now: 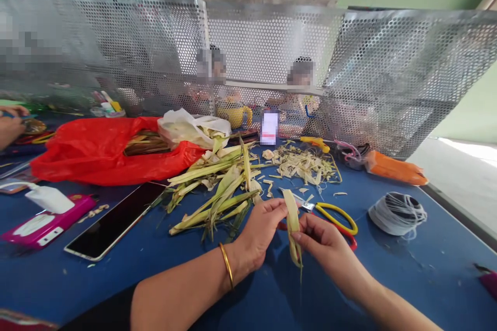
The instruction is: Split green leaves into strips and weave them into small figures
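My left hand (259,231), with a gold bangle at the wrist, pinches the upper end of a pale green leaf strip (292,217). My right hand (324,245) is closed on the same strip lower down, and the strip's thin tail hangs below my fingers. Both hands hover just above the blue table (407,269). Just beyond them lie yellow-handled scissors (337,215). A loose pile of long green leaves (217,191) lies to the left of my hands.
A red plastic bag (97,152), a white bag (192,128), leaf trimmings (303,163), a dark tablet (114,220), a pink phone case (46,220), a coil of grey cord (396,213) and an orange object (394,168) lie around. A perforated metal screen (272,46) stands behind; other people sit beyond it.
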`<state>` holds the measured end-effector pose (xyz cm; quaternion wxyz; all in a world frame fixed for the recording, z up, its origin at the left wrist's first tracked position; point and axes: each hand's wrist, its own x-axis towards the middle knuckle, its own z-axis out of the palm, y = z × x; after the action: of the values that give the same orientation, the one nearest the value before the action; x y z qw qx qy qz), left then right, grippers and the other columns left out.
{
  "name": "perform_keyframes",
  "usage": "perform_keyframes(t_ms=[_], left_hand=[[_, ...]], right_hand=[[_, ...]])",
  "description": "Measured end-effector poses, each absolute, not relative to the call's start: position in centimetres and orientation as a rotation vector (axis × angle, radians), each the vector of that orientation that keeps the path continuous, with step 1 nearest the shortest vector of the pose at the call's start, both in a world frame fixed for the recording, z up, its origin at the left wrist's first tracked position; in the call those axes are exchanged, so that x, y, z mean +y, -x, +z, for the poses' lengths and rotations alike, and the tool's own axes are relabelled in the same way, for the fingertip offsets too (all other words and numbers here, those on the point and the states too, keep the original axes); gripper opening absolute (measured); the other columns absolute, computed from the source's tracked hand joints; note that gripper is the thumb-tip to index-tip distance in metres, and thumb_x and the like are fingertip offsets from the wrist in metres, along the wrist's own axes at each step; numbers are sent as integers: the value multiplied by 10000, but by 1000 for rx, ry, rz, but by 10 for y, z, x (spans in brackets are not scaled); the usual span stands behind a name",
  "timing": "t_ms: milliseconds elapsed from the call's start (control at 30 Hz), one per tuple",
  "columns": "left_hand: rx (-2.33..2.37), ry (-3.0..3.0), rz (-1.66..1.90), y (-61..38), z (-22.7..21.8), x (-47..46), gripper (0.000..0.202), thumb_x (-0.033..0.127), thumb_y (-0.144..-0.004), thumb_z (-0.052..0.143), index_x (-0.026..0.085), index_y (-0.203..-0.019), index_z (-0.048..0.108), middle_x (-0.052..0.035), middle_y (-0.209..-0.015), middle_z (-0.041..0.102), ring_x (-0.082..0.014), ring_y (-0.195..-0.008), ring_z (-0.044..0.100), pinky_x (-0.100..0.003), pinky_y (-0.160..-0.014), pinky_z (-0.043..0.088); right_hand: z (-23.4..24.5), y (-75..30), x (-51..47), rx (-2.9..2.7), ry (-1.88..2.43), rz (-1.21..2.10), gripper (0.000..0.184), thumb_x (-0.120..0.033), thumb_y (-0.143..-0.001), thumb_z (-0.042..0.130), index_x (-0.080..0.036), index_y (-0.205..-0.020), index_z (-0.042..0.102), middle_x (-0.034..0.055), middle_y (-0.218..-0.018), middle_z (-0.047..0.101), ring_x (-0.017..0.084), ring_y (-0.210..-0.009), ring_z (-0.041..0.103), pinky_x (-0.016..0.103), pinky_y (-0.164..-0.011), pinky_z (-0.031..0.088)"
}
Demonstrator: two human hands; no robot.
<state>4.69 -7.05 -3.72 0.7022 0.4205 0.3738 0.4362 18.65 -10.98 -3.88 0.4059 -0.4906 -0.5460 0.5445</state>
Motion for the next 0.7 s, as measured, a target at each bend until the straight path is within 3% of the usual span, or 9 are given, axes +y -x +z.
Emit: perform_keyframes(t_ms=[200, 433, 567, 700], left_hand=[[769, -888, 1001, -49, -37, -72, 230, 353, -757, 663, 165, -863, 744, -61, -811, 710, -172, -744, 620, -284, -758, 463], [786, -938, 933, -51, -37, -77, 247, 365, -755, 648, 163, -838, 763, -59, -788, 693, -126, -616, 550, -211, -516, 381], [753, -923, 944, -51, -37, -78, 229, 334, -756, 646, 162, -848, 766, -78, -866, 698, -152, -710, 577, -214, -562, 405], [776, -927, 930, -53, -39, -78, 230, 328, -762, 650, 164, -874, 767, -74, -839, 689, -127, -690, 546, -191, -553, 384]], right_hand=[[-40, -188, -112, -1390, 1241, 1297, 350, -491, -772, 670, -176, -678, 548, -4, -686, 574, 141, -652, 499, 257, -611, 396], [-42, -186, -114, -1189, 1194, 1465, 332, -471, -751, 710, -174, -719, 567, 14, -718, 598, 182, -715, 579, 318, -714, 458], [-42, -185, -116, -1160, 1228, 1431, 350, -474, -730, 733, -175, -686, 555, -8, -671, 582, 148, -630, 551, 280, -636, 450], [-42, -184, -116, -1163, 1205, 1407, 327, -453, -753, 719, -163, -685, 584, 13, -702, 631, 156, -691, 578, 261, -657, 437]])
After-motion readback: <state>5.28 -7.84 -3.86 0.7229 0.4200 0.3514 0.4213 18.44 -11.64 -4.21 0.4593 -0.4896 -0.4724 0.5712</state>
